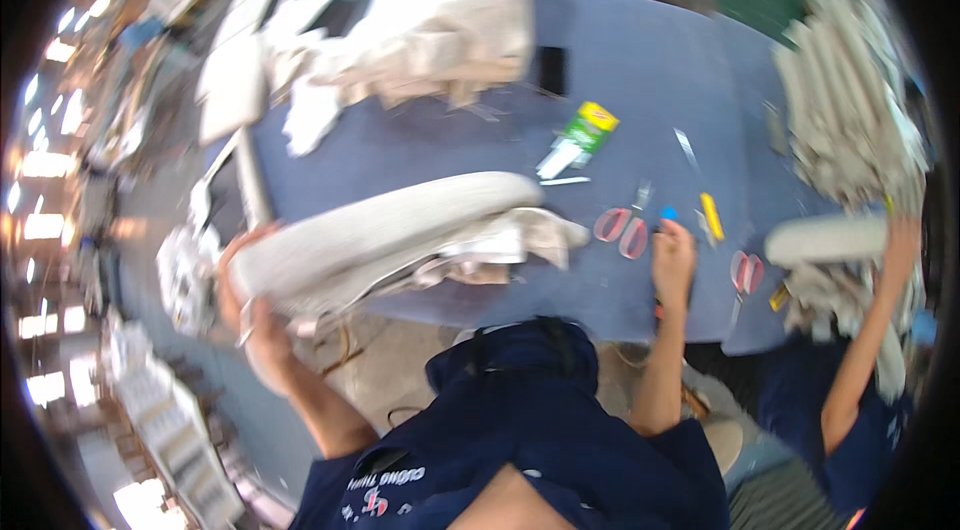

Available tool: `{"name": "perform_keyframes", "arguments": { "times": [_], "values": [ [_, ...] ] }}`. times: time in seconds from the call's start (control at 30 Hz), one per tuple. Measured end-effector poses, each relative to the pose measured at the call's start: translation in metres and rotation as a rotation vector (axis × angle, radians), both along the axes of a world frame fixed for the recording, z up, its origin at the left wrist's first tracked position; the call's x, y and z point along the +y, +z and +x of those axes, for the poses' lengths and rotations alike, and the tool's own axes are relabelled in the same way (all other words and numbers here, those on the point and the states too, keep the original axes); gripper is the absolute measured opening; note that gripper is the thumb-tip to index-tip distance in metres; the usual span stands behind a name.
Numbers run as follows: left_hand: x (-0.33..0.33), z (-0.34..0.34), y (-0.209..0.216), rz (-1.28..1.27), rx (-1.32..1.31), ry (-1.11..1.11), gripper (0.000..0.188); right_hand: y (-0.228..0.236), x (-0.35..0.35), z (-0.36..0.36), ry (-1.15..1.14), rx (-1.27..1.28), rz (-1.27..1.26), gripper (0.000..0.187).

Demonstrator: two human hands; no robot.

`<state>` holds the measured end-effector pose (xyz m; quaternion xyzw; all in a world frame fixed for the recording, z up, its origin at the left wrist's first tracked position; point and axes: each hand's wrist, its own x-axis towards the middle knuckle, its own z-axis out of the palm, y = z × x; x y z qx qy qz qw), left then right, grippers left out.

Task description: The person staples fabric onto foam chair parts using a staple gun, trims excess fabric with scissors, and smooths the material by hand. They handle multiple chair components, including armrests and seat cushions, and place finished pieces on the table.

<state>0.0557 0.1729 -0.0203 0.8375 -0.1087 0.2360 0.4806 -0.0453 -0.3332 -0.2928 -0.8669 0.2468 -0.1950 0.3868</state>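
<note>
My left hand grips the left end of a long, rounded pad covered in light grey fabric. The pad lies slantwise at the table's near edge, with loose cream cloth bunched along its near side. My right hand is closed above the table, right of the pad. A small blue tip shows beyond its fingers and a dark, reddish piece below the fist; the held object's kind is hidden. Red-handled scissors lie just left of that hand, and a yellow cutter to its right.
On the blue-grey table are a yellow-green packet, a dark flat rectangle and second scissors. Cream cloth is piled at the far left. On the right, a co-worker's hand touches another pad, near stacked covers.
</note>
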Motion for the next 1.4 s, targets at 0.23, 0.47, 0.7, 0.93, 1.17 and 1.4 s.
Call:
{"name": "perform_keyframes", "arguments": {
  "times": [0.23, 0.47, 0.7, 0.93, 1.17, 1.4],
  "values": [
    [-0.045, 0.065, 0.017, 0.096, -0.013, -0.365, 0.066, 0.153, 0.105, 0.07, 0.161, -0.474, 0.106, 0.019],
    [-0.063, 0.074, 0.016, 0.068, -0.062, -0.394, 0.056, 0.242, 0.224, 0.109, 0.658, -0.773, 0.016, 0.023],
    [-0.064, 0.062, 0.019, 0.06, -0.076, -0.398, 0.052, 0.248, 0.266, 0.115, 0.634, -0.818, 0.094, 0.027],
    [-0.058, 0.056, 0.016, 0.055, -0.108, -0.375, 0.046, 0.239, 0.3, 0.103, 0.584, -0.907, -0.017, 0.024],
    [-0.058, 0.052, 0.018, 0.016, -0.026, -0.374, 0.046, 0.235, 0.305, 0.096, 0.6, -0.887, -0.017, 0.024],
    [-0.041, 0.056, 0.018, 0.049, 0.07, -0.435, 0.075, 0.228, 0.305, 0.094, 0.703, -0.874, -0.019, 0.042]
  ]
}}
